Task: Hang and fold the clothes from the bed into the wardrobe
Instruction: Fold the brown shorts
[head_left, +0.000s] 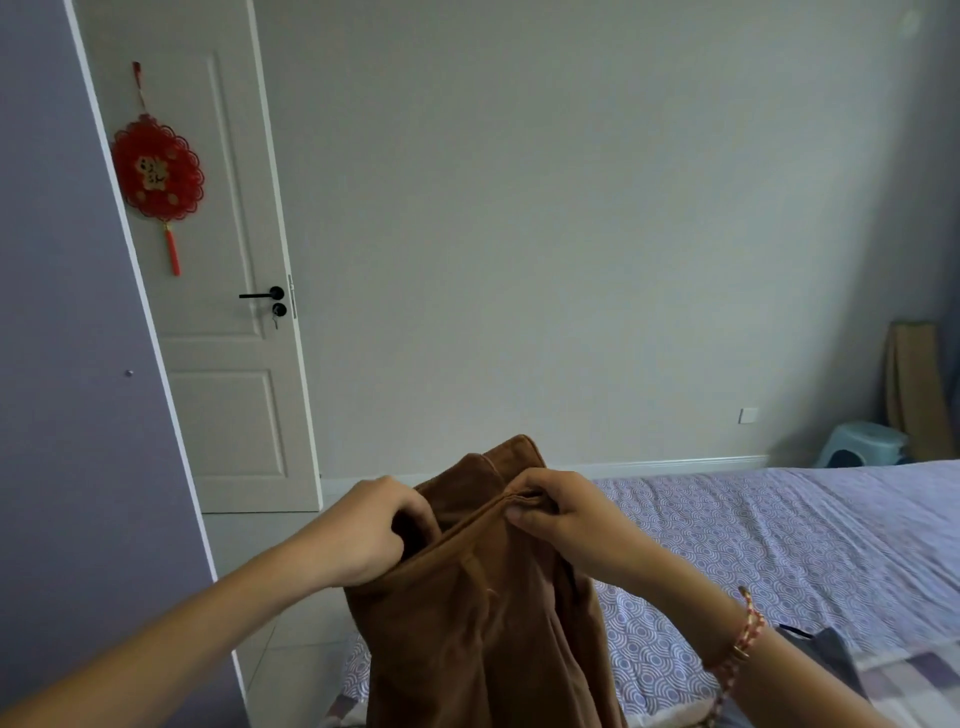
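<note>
Holding up a brown garment (483, 597) at 6 o'clock in the view, clear of the bed and hanging straight down from its top edge. Gripped there on both sides: left hand (371, 525) at the garment's 10 o'clock, fingers (410, 512) curled over the edge and tucked inside the opening; right hand (563, 514) at its 1 o'clock, pinching a seam or band between thumb and curled fingers. Held apart like this probably to spread the top edge and let the weight pull the cloth flat, ready for a fold or a hanger; cannot tell which, nor what kind of garment. No hanger in sight.

Wearing a red-and-cream bracelet (748, 629) on the right wrist. From 3 to 5 o'clock, the bed (779, 530) under a lilac patterned sheet, with a grey cloth (831, 649) at 5 o'clock beside the right forearm, likely next in line. At 9 o'clock, close by, a tall lilac panel (78, 364), judged to be the wardrobe's side, so only a short carry. Beyond it at 11 o'clock, a shut white door (223, 405) with a red ornament (157, 166) hung on it. Far off at 3 o'clock, a pale blue stool (862, 441) and leaning cardboard (917, 384) against the wall.
</note>
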